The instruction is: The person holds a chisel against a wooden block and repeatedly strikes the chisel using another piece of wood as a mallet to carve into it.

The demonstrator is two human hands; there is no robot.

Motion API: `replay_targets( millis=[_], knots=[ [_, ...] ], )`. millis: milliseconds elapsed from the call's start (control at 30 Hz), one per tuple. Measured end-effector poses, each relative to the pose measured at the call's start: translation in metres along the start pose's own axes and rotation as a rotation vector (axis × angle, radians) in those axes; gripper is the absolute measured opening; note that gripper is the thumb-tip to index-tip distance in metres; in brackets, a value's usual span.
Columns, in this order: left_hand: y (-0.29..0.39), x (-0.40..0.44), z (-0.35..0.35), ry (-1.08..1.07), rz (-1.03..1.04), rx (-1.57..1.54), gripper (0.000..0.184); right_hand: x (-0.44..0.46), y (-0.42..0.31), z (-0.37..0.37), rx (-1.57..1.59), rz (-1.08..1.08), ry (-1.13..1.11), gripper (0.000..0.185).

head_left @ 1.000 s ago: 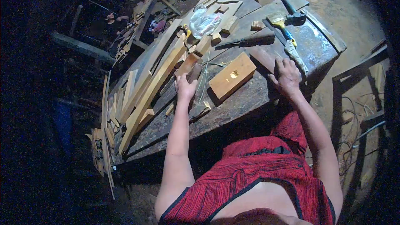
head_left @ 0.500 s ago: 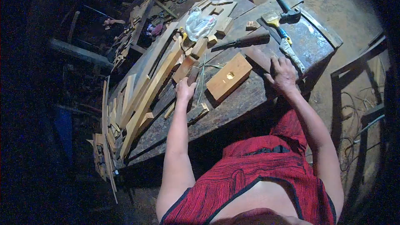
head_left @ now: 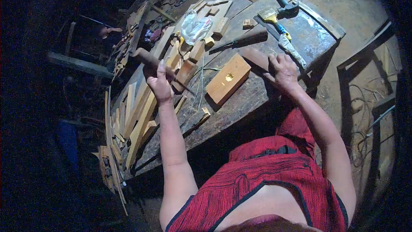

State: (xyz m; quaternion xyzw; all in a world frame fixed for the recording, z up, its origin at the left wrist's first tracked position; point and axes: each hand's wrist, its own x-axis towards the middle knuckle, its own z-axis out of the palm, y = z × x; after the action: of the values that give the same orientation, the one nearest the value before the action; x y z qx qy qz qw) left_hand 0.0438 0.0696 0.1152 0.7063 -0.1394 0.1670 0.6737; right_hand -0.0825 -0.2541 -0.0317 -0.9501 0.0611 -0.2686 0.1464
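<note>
My left hand [head_left: 160, 87] is closed around a wooden-handled chisel [head_left: 150, 60], raised over the left part of the bench, its thin dark blade slanting down to the right. My right hand [head_left: 284, 72] rests on a flat brown wooden piece [head_left: 256, 58] at the bench's near right, fingers wrapped over its end. Between the hands lies a rectangular wooden block [head_left: 228, 79] with a small squarish hole in its upper face. Another dark-handled tool [head_left: 251, 37] lies beyond the block.
A hammer [head_left: 285, 5], a brush [head_left: 274, 20] and a wrapped tool [head_left: 292, 51] lie at the bench's right. A plastic bag [head_left: 195, 28] sits among long wood strips [head_left: 143, 124] on the left. Another person [head_left: 110, 34] is in the dark background.
My left hand has lifted the chisel off the bench and moved up and left. My right hand stays on the brown piece. The view has shifted slightly.
</note>
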Motion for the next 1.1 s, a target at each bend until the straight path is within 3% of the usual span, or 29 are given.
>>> replay_targets(
  millis=[167,200,300,400,567,767,833,1100],
  knots=[
    [0.019,-0.01,0.064,0.125,0.0,-0.352,0.025,0.0,0.001,0.001,0.008,0.014,-0.016,0.061],
    [0.015,-0.01,0.067,0.125,-0.057,-0.39,0.018,0.0,0.001,0.0,0.007,0.01,-0.017,0.061],
    [0.004,-0.008,0.093,0.125,0.063,-0.449,0.017,0.0,0.001,-0.001,0.012,0.008,-0.003,0.061],
    [-0.011,-0.002,0.107,0.106,0.014,-0.466,0.019,-0.001,0.003,0.002,0.021,0.009,0.015,0.061],
    [-0.024,-0.007,0.127,0.016,0.131,-0.389,0.023,-0.002,0.004,0.006,0.027,0.016,0.009,0.062],
    [-0.046,-0.006,0.135,-0.011,0.047,-0.425,0.025,-0.001,0.003,0.003,0.03,0.017,0.013,0.063],
    [-0.024,-0.018,0.143,-0.041,0.187,-0.395,0.026,0.0,0.004,0.003,0.046,0.011,0.018,0.063],
    [-0.027,-0.016,0.145,-0.064,0.204,-0.335,0.025,-0.001,0.005,0.005,0.067,-0.012,0.057,0.063]
  ],
)
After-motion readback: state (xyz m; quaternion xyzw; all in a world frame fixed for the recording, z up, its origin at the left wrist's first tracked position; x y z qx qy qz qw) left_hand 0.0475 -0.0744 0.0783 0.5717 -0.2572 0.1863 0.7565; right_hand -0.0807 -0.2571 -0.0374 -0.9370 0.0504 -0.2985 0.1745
